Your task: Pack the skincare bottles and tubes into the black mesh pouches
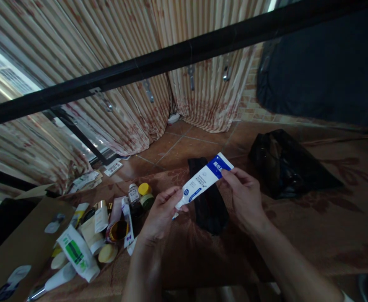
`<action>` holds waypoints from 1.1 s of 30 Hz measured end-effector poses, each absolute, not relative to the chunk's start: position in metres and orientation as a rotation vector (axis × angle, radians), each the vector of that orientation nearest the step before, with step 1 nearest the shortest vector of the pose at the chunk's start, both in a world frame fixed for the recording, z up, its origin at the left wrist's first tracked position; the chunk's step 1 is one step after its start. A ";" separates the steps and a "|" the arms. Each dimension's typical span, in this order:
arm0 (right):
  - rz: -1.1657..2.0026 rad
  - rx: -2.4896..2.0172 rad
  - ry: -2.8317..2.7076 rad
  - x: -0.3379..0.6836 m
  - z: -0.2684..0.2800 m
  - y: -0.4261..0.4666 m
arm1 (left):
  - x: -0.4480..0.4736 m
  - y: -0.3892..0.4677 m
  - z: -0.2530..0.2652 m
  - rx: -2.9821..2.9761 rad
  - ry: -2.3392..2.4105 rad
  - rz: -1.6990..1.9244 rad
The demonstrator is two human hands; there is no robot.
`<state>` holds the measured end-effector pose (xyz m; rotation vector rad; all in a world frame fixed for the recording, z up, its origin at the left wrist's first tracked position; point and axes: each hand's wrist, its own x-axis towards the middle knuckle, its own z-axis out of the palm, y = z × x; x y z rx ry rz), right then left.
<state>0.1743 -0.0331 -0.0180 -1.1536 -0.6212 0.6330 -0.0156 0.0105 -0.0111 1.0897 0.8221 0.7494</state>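
A white and blue squeeze tube with printed lettering is held slantwise between both hands, in front of me. My left hand pinches its narrow, capped end at the lower left. At the upper right, my right hand grips the flat blue crimped end between thumb and fingers. Beneath the tube lies a dark, elongated pouch-like item on the brown patterned cloth. To the left of my left hand stand several toiletries, among them a yellow-lidded jar and a small clear bottle.
A black plastic bag rests on the cloth at the right. At the lower left, a white and green tube lies among other tubes beside a cardboard box. A black bar crosses before striped curtains.
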 end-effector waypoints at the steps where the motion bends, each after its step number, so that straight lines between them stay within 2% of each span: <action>1: 0.644 -1.149 -0.617 0.173 -0.018 -0.033 | -0.015 0.010 -0.011 1.088 0.809 0.770; 12: 0.871 -1.079 -0.663 0.160 -0.028 -0.040 | -0.002 0.005 -0.011 1.120 0.759 0.915; 33: 0.822 -1.152 -0.634 0.160 -0.029 -0.042 | 0.009 0.003 -0.013 1.086 0.794 1.005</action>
